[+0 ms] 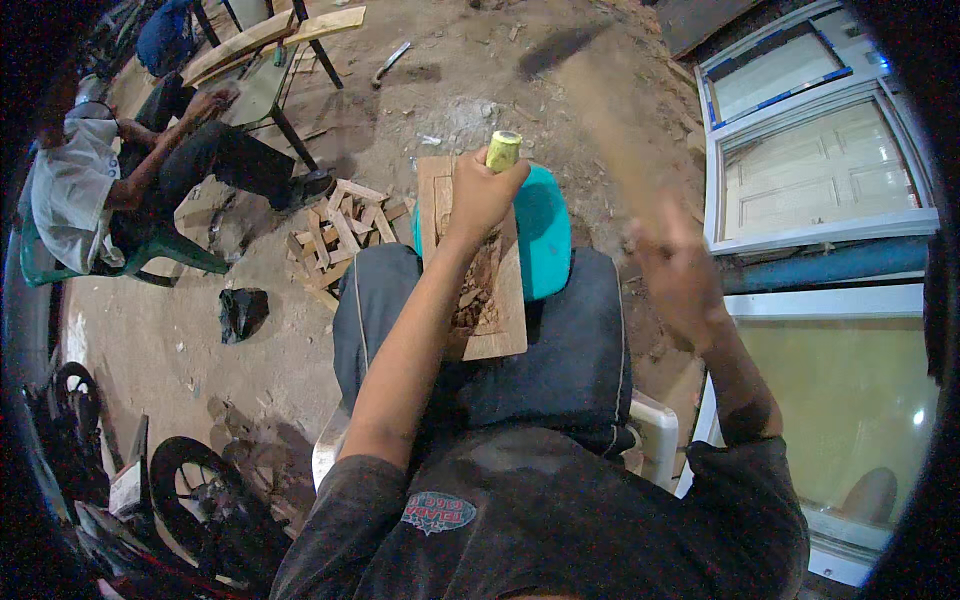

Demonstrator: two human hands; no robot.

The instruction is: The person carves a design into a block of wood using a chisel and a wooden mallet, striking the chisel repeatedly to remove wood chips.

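Across my thighs and a teal plastic seat (545, 235) lies a wooden board (500, 344) with a carved recess. Loose wood chips (470, 305) fill its near part. My left hand (484, 196) is wrapped round the yellow-green handle of a chisel (504, 150), held upright over the board; the blade is hidden below the fist. Off to the right, my right hand (678, 270) is raised and blurred by motion. It grips the pale wooden handle of a hammer (608, 125), whose dark head smears toward the top of the view.
Wood offcuts (345, 225) are piled left of my knees, near a black plastic bag (242, 314). Another person (80, 185) sits at the left beside a table (255, 92) with planks. White-framed panels (822, 180) stand at the right; a motorcycle wheel (185, 490) is lower left.
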